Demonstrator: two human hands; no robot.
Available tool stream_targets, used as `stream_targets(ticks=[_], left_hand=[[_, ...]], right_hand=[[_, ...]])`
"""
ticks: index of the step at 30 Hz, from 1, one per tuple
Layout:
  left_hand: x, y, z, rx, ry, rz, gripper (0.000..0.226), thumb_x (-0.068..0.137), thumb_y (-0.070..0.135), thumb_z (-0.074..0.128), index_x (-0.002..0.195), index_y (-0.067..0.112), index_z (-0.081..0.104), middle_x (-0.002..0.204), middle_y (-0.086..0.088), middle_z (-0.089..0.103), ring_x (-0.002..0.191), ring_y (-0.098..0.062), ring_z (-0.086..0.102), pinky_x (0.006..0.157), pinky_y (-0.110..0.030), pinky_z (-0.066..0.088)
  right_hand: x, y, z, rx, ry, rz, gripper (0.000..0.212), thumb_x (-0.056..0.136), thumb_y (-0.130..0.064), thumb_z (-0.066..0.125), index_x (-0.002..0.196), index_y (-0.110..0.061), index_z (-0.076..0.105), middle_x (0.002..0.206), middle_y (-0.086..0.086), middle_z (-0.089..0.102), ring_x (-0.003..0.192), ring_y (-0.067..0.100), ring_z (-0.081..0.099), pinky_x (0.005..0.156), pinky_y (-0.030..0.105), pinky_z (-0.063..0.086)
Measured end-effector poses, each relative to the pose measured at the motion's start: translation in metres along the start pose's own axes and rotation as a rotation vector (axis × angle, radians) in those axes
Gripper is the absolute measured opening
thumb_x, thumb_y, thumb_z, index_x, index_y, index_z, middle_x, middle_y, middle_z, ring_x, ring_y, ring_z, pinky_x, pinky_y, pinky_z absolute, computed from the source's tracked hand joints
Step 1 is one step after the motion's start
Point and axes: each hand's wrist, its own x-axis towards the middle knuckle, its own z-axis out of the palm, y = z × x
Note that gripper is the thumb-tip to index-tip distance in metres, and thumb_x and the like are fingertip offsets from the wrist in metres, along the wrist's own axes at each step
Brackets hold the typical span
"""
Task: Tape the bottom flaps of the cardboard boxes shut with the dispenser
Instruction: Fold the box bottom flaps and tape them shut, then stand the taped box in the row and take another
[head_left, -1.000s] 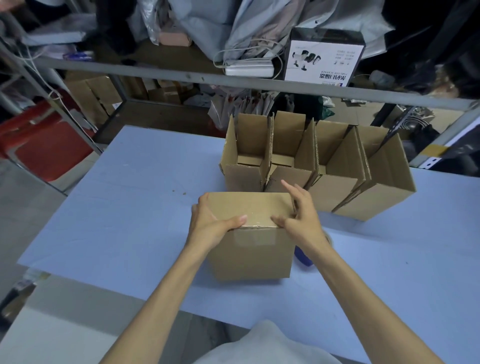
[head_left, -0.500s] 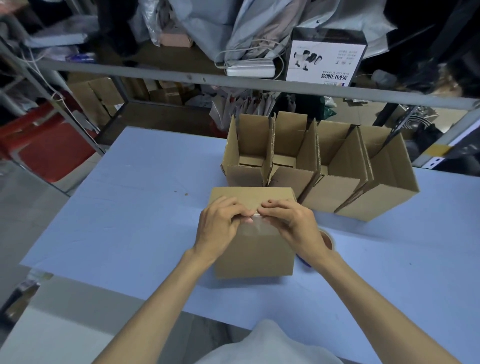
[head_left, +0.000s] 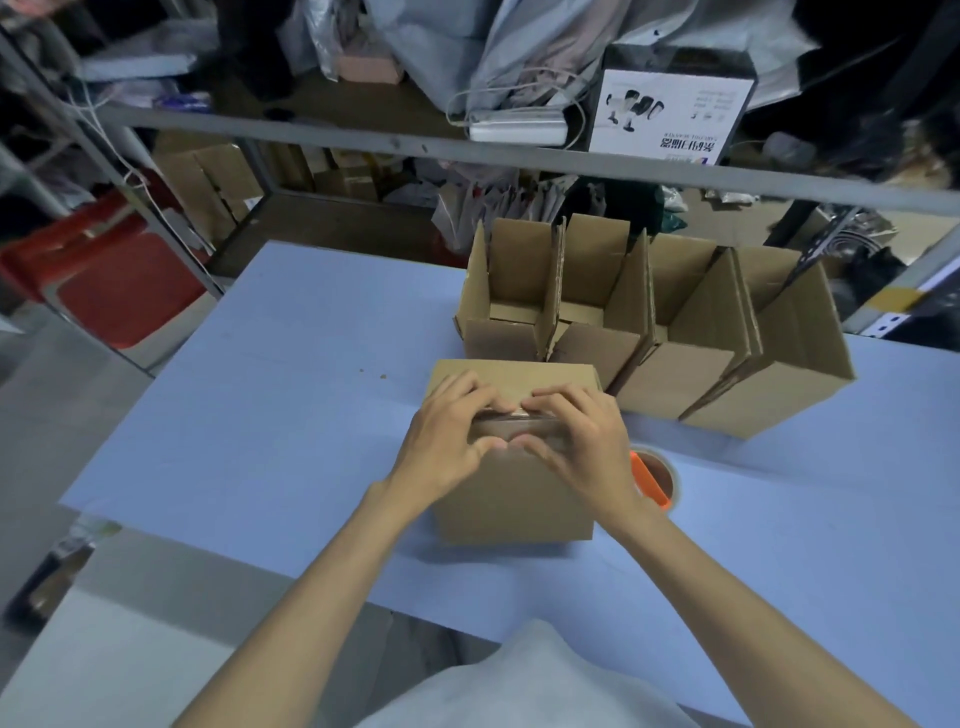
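Closed box (head_left: 514, 499) sat flaps-up on the blue surface (head_left: 270, 415), near its front edge. Both hands were pressed flat on the box top edge facing the person, over a strip of clear tape (head_left: 519, 428) that ran across the top and folded down the near side. Left hand (head_left: 447, 431): fingers spread, tips on the box top, thumb on the near side, pressing, not gripping anything. Right hand (head_left: 582, 436): same pose, mirrored; fingertips of the two hands almost met at the box's middle.

Tape dispenser (head_left: 655, 480), orange handle with a brown roll, lay on the surface just right of the box, partly hidden behind the right wrist. Neither hand touched it.

Row of four open boxes (head_left: 670, 364) stood directly behind the box, flaps up, packed side by side; the leftmost was touching or nearly touching the box's far edge, couldn't tell which.

Behind that row, past the surface's far edge, was a metal shelf (head_left: 519, 156) with a white printed carton (head_left: 670, 111) and a power strip (head_left: 517, 127).
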Motion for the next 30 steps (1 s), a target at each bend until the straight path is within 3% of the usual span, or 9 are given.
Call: stream_targets(ticks=[5, 9, 12, 17, 20, 23, 26, 28, 30], left_hand=[[0.002, -0.008, -0.003, -0.009, -0.097, 0.034, 0.048, 0.063, 0.024, 0.087, 0.104, 0.021, 0.063, 0.094, 0.016, 0.041, 0.092, -0.002, 0.034, 0.080, -0.020, 0.036], [0.013, -0.011, -0.002, 0.089, -0.160, 0.086, 0.059, 0.055, 0.029, 0.090, 0.103, 0.020, 0.057, 0.097, 0.012, 0.040, 0.094, -0.005, 0.030, 0.079, -0.021, 0.035], [0.007, -0.007, 0.003, 0.080, -0.061, 0.057, 0.053, 0.056, 0.016, 0.089, 0.099, 0.018, 0.057, 0.093, 0.013, 0.041, 0.089, -0.003, 0.029, 0.073, -0.028, 0.042], [0.002, -0.004, 0.001, -0.025, 0.001, 0.007, 0.047, 0.070, -0.010, 0.068, 0.102, 0.024, 0.071, 0.087, 0.012, 0.053, 0.085, -0.008, 0.047, 0.073, -0.032, 0.045], [0.008, -0.001, -0.011, -0.177, -0.030, -0.028, 0.046, 0.085, -0.008, 0.058, 0.112, 0.027, 0.072, 0.098, 0.006, 0.066, 0.094, -0.010, 0.060, 0.083, -0.029, 0.050], [0.012, 0.000, -0.025, -0.475, 0.144, -0.131, 0.040, 0.092, 0.004, 0.056, 0.123, 0.028, 0.064, 0.115, 0.008, 0.066, 0.107, 0.001, 0.059, 0.091, -0.013, 0.047], [0.017, -0.015, -0.032, -0.530, 0.308, -0.335, 0.034, 0.096, 0.014, 0.053, 0.126, 0.030, 0.058, 0.124, 0.008, 0.059, 0.115, -0.002, 0.055, 0.096, -0.017, 0.045], [0.019, -0.026, -0.030, -0.555, 0.150, -0.506, 0.034, 0.096, 0.015, 0.055, 0.129, 0.023, 0.054, 0.128, 0.002, 0.056, 0.120, -0.011, 0.052, 0.102, -0.028, 0.043], [0.018, -0.028, -0.023, -0.512, -0.142, -0.548, 0.032, 0.092, 0.015, 0.062, 0.124, 0.015, 0.058, 0.124, 0.000, 0.061, 0.119, -0.016, 0.055, 0.104, -0.035, 0.044]], right_hand=[[-0.005, 0.016, -0.005, -0.190, -0.183, -0.192, 0.071, 0.059, -0.040, 0.087, 0.120, -0.013, 0.063, 0.120, 0.005, 0.062, 0.098, 0.028, 0.060, 0.081, 0.035, 0.040], [0.004, 0.006, 0.000, -0.074, -0.087, -0.011, 0.055, 0.067, -0.058, 0.077, 0.105, -0.020, 0.067, 0.107, -0.004, 0.064, 0.098, 0.017, 0.057, 0.080, 0.032, 0.042], [0.009, -0.001, 0.007, -0.065, -0.008, 0.073, 0.040, 0.069, -0.047, 0.080, 0.094, -0.018, 0.068, 0.096, -0.003, 0.064, 0.090, 0.021, 0.060, 0.074, 0.037, 0.045], [0.004, 0.012, -0.004, -0.123, -0.174, -0.075, 0.059, 0.062, -0.039, 0.085, 0.111, -0.016, 0.064, 0.110, 0.000, 0.061, 0.101, 0.024, 0.058, 0.078, 0.037, 0.043], [0.008, 0.008, -0.007, -0.094, -0.195, -0.007, 0.064, 0.052, -0.027, 0.090, 0.111, -0.018, 0.063, 0.107, -0.002, 0.061, 0.100, 0.024, 0.057, 0.080, 0.037, 0.042], [0.011, 0.006, -0.013, 0.091, -0.083, 0.165, 0.058, 0.046, -0.017, 0.091, 0.099, -0.019, 0.068, 0.099, -0.008, 0.063, 0.098, 0.017, 0.057, 0.080, 0.037, 0.043], [0.009, 0.013, -0.029, 0.266, -0.018, 0.301, 0.057, 0.043, -0.016, 0.092, 0.095, -0.022, 0.070, 0.093, -0.013, 0.065, 0.094, 0.013, 0.059, 0.078, 0.029, 0.044], [0.009, 0.020, -0.044, 0.415, -0.015, 0.404, 0.056, 0.042, -0.013, 0.092, 0.094, -0.022, 0.072, 0.091, -0.013, 0.067, 0.091, 0.010, 0.062, 0.075, 0.023, 0.048], [0.007, 0.028, -0.059, 0.515, -0.008, 0.462, 0.055, 0.043, -0.007, 0.093, 0.093, -0.019, 0.073, 0.090, -0.009, 0.070, 0.088, 0.010, 0.064, 0.074, 0.020, 0.050]])
